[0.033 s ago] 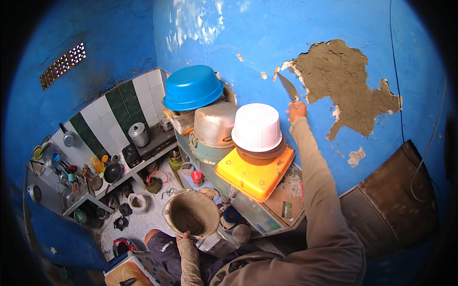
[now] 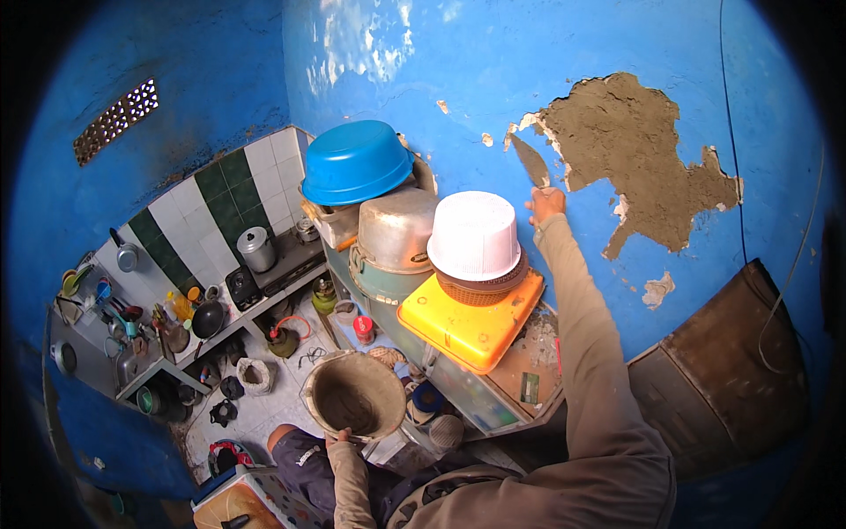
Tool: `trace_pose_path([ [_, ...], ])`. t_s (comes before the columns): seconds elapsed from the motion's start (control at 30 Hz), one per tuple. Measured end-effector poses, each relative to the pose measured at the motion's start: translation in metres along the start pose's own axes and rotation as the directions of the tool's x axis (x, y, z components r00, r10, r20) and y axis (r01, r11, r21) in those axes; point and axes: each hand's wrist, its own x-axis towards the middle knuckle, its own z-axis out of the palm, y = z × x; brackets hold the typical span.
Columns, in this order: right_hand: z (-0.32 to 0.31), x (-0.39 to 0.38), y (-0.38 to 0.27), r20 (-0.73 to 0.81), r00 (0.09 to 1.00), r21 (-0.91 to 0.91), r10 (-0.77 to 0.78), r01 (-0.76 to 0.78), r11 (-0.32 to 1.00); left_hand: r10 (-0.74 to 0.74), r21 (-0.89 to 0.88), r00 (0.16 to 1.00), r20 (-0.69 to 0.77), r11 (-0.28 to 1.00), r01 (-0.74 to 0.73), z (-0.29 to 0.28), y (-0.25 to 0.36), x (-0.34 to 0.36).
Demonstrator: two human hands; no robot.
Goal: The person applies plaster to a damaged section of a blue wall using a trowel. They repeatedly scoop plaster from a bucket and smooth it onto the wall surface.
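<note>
My right hand (image 2: 546, 204) grips a trowel (image 2: 531, 160), its blade tilted up against the blue wall at the left edge of a rough patch of grey mortar (image 2: 634, 167) ringed by chipped paint. My left hand (image 2: 339, 441) holds the near rim of a mortar-stained bucket (image 2: 361, 392) with some grey material inside, low in front of me. Just left of my right arm stand a white basin (image 2: 473, 234) on a brown basket (image 2: 480, 289) and a yellow tray (image 2: 467, 322).
A blue tub (image 2: 355, 159) and metal pot (image 2: 397, 229) are stacked against the wall. At left is a tiled counter with a pot (image 2: 256, 249), wok (image 2: 208, 319) and utensils. Gas cylinders (image 2: 322, 295) stand below. A brown panel (image 2: 714, 370) leans at right, beside hanging cables.
</note>
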Motion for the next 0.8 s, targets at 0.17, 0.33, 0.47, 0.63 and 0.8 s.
trace_pose_path([
  [0.17,-0.003,0.009,-0.002,0.038,0.998,-0.16,0.044,-0.037,0.986,-0.011,-0.113,0.999,-0.034,0.994,0.008,0.014,0.004,-0.005],
  [0.33,0.003,-0.005,-0.016,0.0,0.999,-0.311,-0.039,0.037,0.95,-0.013,-0.022,1.0,0.01,1.0,0.013,-0.001,-0.007,0.005],
  [0.47,0.006,-0.004,-0.012,-0.005,0.998,-0.188,0.069,-0.068,0.98,0.023,-0.058,1.0,-0.017,0.998,-0.024,0.003,-0.003,0.002],
  [0.63,0.014,-0.009,-0.011,0.006,0.999,-0.106,0.052,-0.051,0.993,0.016,-0.074,0.999,-0.049,0.997,-0.019,0.004,0.002,-0.005],
  [0.8,0.01,-0.01,-0.004,0.103,0.988,-0.032,0.112,-0.109,0.994,0.001,-0.171,0.997,-0.076,0.985,-0.014,-0.001,-0.004,-0.004],
])
